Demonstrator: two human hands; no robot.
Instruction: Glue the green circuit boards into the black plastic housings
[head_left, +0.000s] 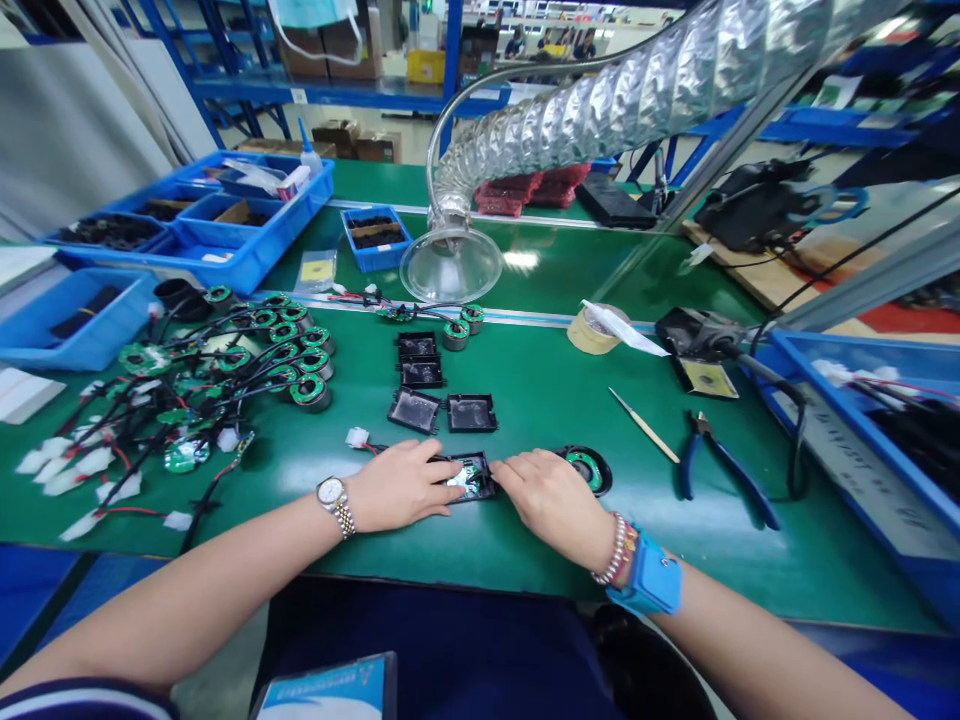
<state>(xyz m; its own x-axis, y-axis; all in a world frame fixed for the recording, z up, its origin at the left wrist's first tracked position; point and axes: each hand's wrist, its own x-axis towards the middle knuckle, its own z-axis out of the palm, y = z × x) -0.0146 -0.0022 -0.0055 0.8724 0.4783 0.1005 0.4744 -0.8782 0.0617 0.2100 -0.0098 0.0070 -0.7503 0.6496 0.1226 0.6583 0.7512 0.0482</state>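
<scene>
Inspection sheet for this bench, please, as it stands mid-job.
Surface: glossy green benchtop; spills: nothing seen.
Job's things: green circuit board inside open black plastic case; four similar black cases beyond.
Clutter: blue-handled metal cutters and slim tan-handled pointed tool, right side.
Hands: left hand, fingers on the board; right hand at the case's right end.
Cables: red and black wires with white connectors, tangled at left.
Surroundings: ribbed silver duct with clear round hood over bench.

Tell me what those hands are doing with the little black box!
The left hand has its fingers on a green circuit board sitting in the small black case. The right hand is at the case's right end. Four similar cases lie just beyond, and the blue-handled cutters lie off to the right.
</scene>
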